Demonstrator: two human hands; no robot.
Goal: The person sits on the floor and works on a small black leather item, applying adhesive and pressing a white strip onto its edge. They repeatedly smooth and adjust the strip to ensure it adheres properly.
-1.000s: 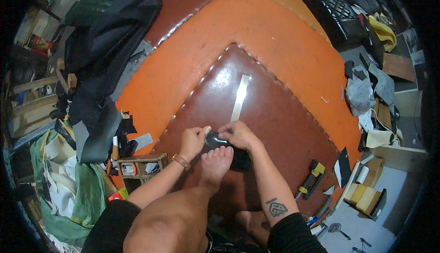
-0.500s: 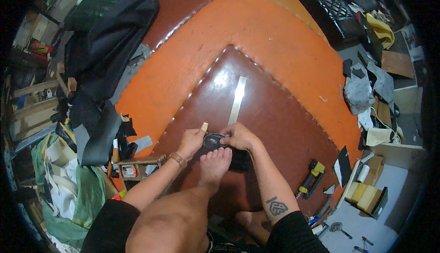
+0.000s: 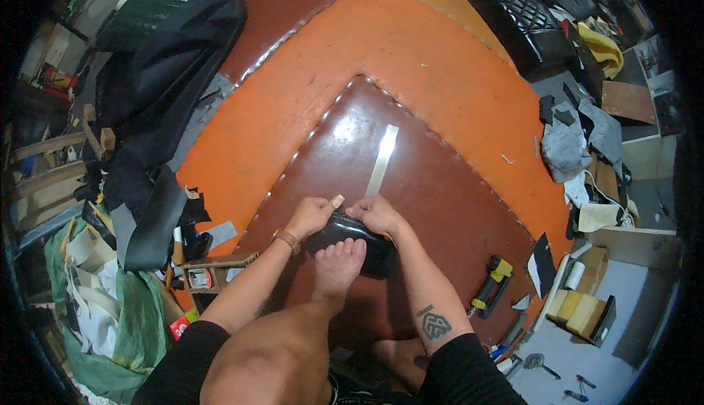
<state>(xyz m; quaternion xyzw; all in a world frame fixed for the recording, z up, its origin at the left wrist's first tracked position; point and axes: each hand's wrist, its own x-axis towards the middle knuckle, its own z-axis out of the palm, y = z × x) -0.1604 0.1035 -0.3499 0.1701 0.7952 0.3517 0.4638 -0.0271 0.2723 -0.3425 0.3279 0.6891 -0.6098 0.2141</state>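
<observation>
Holding a small black leather piece (image 3: 345, 235) at frame centre, we pin it to the dark brown leather sheet (image 3: 440, 207) with the toes of one bare foot (image 3: 339, 267). Left hand (image 3: 312, 216) sits at the piece's upper left edge, fingers curled and pressed together, pinching a small pale tool or tab (image 3: 337, 200); we cannot tell what it is. Right hand (image 3: 378, 214) is closed on the upper right edge of the piece, thumb and fingers clamped on it. Both hands touch the piece and nearly touch each other.

Flat metal ruler (image 3: 382, 160) lies just above the hands on the brown sheet, apart from them. Orange floor covering (image 3: 411, 60) surrounds the sheet. Yellow-and-black hand tool (image 3: 490, 287) lies at lower right, well apart. Small wooden box (image 3: 209, 271) with oddments sits at lower left, near the left forearm.

Judgement on method: we keep the foot pressing steadily so the piece does not creep, and hold the edge taut between both hands. We keep the left-hand item angled away from the right fingertips, which sit close by. Glossy leather likely slips, so firm, even pressure matters more than force. Ruler stays within reach should a straight edge be wanted.
</observation>
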